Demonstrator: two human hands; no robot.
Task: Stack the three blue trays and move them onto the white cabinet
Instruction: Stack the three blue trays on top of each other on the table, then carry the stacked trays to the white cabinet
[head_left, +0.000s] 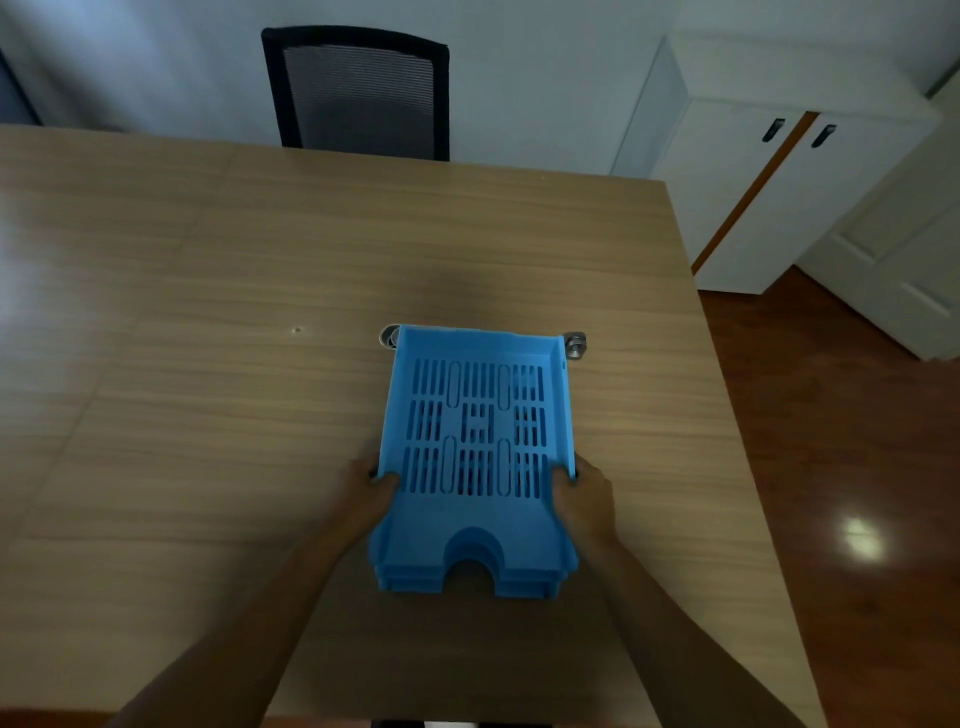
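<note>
- Our left hand (366, 493) grips the left rim of the stacked blue trays (475, 452).
- Between our hands, the trays rest on the tabletop (208, 312).
- Our right hand (584, 499) grips the right rim.
- The white cabinet (769, 171) stands far beyond our right hand.

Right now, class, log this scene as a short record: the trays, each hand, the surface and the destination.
trays: blue trays nested in one stack, layered front edges visible
left hand: left hand gripping the stack's left side
right hand: right hand gripping its right side
surface: wooden table
destination: white cabinet, beyond the table's right corner, top bare
</note>
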